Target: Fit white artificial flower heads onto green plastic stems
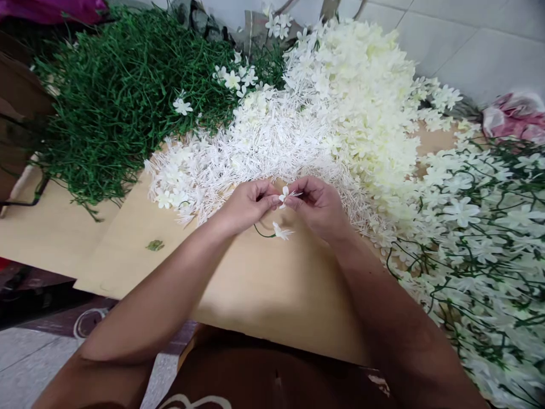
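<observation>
Just in front of the heap of white stamens, my left hand (254, 205) and my right hand (317, 207) meet with fingertips pinched. Between them is a small white artificial flower (284, 196). The left thumb and forefinger grip it from the left, where its stem would be. My right fingers pinch its other side, by thin white stamen strands. A second white flower (281, 231) hangs below on a dark green stem (264, 234) that curves up toward my left hand.
Green plastic stems (140, 85) are heaped at the back left. White stamens (272, 142) and cream petals (361, 96) pile up behind my hands. Finished-looking white flowers on stems (489, 238) cover the right. Brown board (272, 284) lies beneath, with a greenish scrap (155, 245) on it.
</observation>
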A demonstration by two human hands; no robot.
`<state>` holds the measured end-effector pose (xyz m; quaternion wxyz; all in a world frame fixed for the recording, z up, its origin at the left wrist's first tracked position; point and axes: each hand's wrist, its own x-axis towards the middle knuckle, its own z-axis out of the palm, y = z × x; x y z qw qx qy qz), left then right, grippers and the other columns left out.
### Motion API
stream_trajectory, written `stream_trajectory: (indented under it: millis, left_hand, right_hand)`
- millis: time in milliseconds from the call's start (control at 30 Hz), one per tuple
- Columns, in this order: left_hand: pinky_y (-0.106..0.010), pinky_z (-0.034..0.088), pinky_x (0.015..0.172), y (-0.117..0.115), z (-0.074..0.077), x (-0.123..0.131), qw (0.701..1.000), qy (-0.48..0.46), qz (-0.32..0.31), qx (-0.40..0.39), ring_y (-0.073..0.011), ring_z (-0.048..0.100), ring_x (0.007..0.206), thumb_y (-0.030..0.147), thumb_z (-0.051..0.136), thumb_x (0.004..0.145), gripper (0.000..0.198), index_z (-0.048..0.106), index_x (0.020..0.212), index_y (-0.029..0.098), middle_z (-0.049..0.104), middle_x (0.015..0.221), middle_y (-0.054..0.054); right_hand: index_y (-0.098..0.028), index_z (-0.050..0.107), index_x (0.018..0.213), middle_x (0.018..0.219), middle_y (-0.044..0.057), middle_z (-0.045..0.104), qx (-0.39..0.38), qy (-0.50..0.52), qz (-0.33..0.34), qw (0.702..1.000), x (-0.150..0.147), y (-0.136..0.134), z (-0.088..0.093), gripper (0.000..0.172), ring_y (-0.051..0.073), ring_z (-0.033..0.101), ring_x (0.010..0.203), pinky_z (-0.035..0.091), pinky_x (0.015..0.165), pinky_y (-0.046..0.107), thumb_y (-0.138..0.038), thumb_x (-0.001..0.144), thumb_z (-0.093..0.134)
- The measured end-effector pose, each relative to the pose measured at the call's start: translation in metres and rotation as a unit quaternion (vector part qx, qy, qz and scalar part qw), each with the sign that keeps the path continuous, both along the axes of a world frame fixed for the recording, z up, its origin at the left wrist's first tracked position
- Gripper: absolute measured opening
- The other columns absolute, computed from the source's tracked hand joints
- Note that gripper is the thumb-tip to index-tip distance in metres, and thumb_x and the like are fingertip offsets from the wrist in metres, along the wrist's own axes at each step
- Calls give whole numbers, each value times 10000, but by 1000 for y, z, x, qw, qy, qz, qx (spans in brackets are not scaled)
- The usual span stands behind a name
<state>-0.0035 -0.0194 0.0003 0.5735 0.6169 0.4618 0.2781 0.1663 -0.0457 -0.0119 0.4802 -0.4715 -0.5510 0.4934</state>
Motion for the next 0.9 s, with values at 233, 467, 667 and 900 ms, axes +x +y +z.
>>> stream_trajectory:
  millis: [233, 467, 667, 900]
  left_hand:
    - [-225, 301, 540, 1, -4, -1, 998, 34, -38, 24, -78, 384, 547, 198, 538, 727, 102, 531, 635, 155, 465, 568, 48]
    - [-223, 295, 537, -1, -8, -2, 999, 6, -11, 41, -80, 371, 543, 179, 523, 723, 99, 492, 630, 168, 439, 560, 55]
    - [-226, 328, 554, 0, -4, 0, 998, -54, -14, 20, -82, 408, 548, 213, 555, 756, 117, 518, 659, 161, 482, 577, 40]
    - [-226, 302, 537, -1, -4, -1, 998, -42, -21, 28, -76, 360, 530, 197, 554, 766, 139, 520, 637, 159, 446, 563, 43]
  right_hand:
    - [-192, 584, 662, 649, -37, 576, -40, 18, 37, 998, 2, 0, -5, 380, 94, 514, 608, 416, 582, 257, -406, 559, 879]
    - [-188, 593, 647, 614, -38, 605, -75, 69, 62, 993, -7, -1, -11, 400, 88, 552, 586, 451, 581, 241, -441, 544, 886]
    - [-202, 654, 677, 668, -37, 663, -131, 173, 62, 974, 1, 3, -11, 328, 87, 616, 646, 499, 688, 241, -389, 559, 898]
    - [-219, 691, 655, 677, -36, 675, -165, 217, 54, 961, 2, 3, -10, 279, 89, 609, 653, 512, 710, 248, -377, 560, 900]
